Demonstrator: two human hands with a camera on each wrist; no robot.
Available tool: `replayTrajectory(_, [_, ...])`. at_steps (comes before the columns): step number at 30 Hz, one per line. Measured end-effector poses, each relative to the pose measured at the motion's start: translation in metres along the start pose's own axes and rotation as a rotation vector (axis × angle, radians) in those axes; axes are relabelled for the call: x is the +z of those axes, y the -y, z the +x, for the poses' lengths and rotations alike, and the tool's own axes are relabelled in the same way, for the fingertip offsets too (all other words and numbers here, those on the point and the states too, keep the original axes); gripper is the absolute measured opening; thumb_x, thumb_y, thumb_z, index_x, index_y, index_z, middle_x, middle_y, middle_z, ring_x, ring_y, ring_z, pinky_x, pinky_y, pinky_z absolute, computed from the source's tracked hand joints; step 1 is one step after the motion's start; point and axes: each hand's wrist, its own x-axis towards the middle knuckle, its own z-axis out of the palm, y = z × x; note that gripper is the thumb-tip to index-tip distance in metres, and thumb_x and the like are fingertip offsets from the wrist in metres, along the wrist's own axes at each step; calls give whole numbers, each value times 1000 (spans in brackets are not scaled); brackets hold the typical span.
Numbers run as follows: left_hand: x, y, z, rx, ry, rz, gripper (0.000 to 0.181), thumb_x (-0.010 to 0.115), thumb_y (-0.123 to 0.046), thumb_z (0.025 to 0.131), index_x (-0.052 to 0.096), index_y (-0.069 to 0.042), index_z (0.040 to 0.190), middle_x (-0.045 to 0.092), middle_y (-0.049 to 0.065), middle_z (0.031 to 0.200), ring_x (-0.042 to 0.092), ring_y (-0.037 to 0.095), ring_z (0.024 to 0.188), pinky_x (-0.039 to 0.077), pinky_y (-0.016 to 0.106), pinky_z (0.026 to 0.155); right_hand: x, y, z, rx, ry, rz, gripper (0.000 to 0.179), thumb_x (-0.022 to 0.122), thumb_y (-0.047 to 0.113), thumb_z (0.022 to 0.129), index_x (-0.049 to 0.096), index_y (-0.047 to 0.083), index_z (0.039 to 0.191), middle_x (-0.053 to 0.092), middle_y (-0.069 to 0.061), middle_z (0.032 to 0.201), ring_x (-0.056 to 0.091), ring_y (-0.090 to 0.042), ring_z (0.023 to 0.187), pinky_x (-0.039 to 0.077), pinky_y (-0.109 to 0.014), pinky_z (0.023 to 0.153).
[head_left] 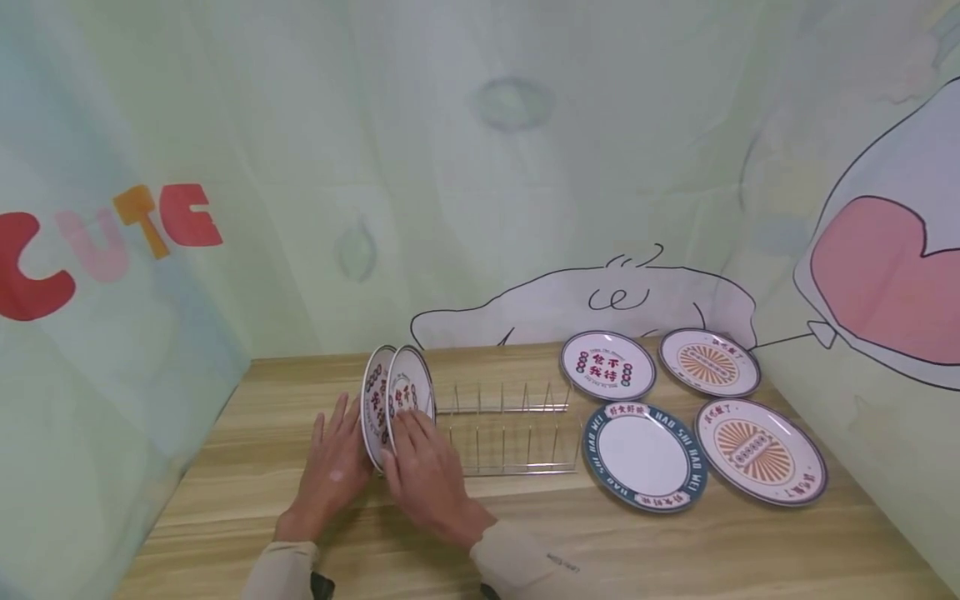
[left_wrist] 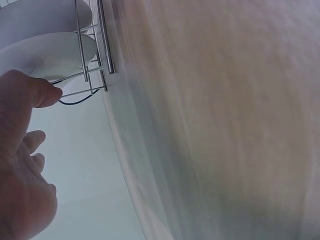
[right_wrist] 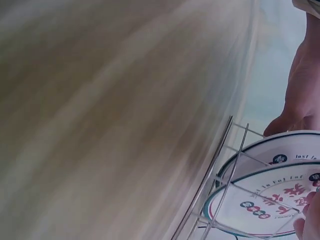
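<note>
Right fingers (head_left: 411, 429) look to be pinching the near rim of the inner plate (head_left: 411, 379), thumb on the edge, the others laid over its printed face. Left hand (head_left: 333, 462): fingers spread, not gripping, beside the outer plate (head_left: 373, 398); can't tell how firmly it touches. Both plates stand on edge, leaning slightly, at the left end of the wire rack (head_left: 517, 473).

Risks: can't confirm the inner plate's lower edge is fully in its slot. If it's riding on a wire, letting go could tip or roll it. The 2 plates sit close, so a sideways push could knock the outer one over the rack's end. Rack looks light; uneven pressure could skid it over the desk (head_left: 217, 517). A slide right would hit the blue-rimmed plate (head_left: 645, 456), just beside its right end, or the red-lettered plate (head_left: 607, 367). 2 sunburst plates (head_left: 761, 450) lie farther right, lower risk.
</note>
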Motion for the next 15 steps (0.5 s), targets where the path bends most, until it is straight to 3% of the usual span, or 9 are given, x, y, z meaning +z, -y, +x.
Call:
replayTrajectory(4, [1, -1, 0, 9, 4, -8, 66, 62, -19, 80, 37, -1, 139, 35, 18, 145, 23, 40, 137, 19, 63, 108, -4, -6, -2, -19, 18, -14, 45, 51, 37, 88, 60, 7, 119, 61, -9, 122, 51, -22, 121, 44, -38, 98])
replayTrajectory(7, [0, 0, -3, -2, 6, -17, 66, 61, -18, 80, 37, -1, 139, 35, 19, 145, 24, 42, 136, 19, 64, 107, -13, -9, -4, -29, 67, -22, 53, 46, 45, 89, 55, 8, 126, 55, -11, 132, 43, -25, 130, 37, -44, 105])
replayTrajectory(11, [1, 2, -5, -15, 4, -45, 73, 64, -21, 78, 33, -3, 142, 33, 19, 147, 22, 41, 137, 16, 64, 108, -37, -26, -6, 33, 198, -49, 61, 37, 51, 92, 41, 13, 139, 31, -9, 150, 20, -24, 142, 21, -49, 114])
replayTrajectory(15, [4, 1, -1, 2, -3, -80, 78, 64, -23, 78, 27, -6, 144, 30, 19, 148, 19, 41, 138, 14, 64, 109, -67, -62, -12, 143, 271, -94, 63, 32, 50, 95, 26, 13, 146, 11, -7, 156, 5, -23, 144, 11, -49, 117])
